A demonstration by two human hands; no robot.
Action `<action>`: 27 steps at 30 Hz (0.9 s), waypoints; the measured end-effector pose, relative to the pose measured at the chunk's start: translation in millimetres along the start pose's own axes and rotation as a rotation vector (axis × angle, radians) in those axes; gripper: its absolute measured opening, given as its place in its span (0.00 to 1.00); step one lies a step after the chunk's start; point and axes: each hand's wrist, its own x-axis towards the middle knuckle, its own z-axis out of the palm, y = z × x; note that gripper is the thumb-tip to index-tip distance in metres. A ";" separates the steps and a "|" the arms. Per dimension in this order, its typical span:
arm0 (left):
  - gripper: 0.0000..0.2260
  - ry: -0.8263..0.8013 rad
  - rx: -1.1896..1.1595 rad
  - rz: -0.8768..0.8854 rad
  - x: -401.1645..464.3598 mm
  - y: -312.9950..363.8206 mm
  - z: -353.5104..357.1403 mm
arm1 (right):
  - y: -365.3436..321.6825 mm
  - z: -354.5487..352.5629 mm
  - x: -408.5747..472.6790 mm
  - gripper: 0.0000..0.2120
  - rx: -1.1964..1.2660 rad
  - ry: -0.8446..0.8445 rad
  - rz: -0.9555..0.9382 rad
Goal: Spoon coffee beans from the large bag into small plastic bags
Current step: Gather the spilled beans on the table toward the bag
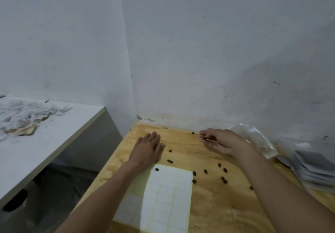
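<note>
Several loose coffee beans (205, 171) lie scattered on the wooden table (213, 205). My left hand (147, 151) lies flat on the wood near the far left corner, fingers straight. My right hand (221, 142) hovers near the wall with fingers curled; something small and dark shows inside them, perhaps beans. A clear plastic bag (257, 138) lies just right of that hand against the wall. No spoon or large bag is in view.
A white sheet of blank sticker labels (168, 196) lies in front of me with one bean on it. A stack of flat plastic bags (315, 169) sits at the right edge. A white shelf (54, 133) with crumpled paper stands left, across a gap.
</note>
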 end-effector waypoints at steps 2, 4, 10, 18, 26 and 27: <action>0.25 0.008 -0.012 -0.008 1.0 0.0 1.8 | -0.7 1.6 6.8 0.10 0.088 -0.010 0.052; 0.25 0.020 -0.018 -0.012 1.7 -0.1 3.3 | 0.2 5.8 13.4 0.09 0.041 0.009 0.038; 0.25 0.034 -0.014 -0.016 3.9 -0.6 6.1 | 12.9 25.9 36.2 0.10 -0.741 0.239 -0.370; 0.25 0.065 -0.021 -0.011 6.0 -1.4 11.2 | 27.9 34.5 56.3 0.07 -0.946 0.336 -0.558; 0.23 0.113 -0.039 0.019 5.9 -2.0 10.4 | 9.3 54.7 37.5 0.05 -0.311 0.092 -0.100; 0.23 0.118 -0.037 0.023 6.4 -2.8 11.2 | 7.6 58.0 31.0 0.05 -0.205 0.029 -0.031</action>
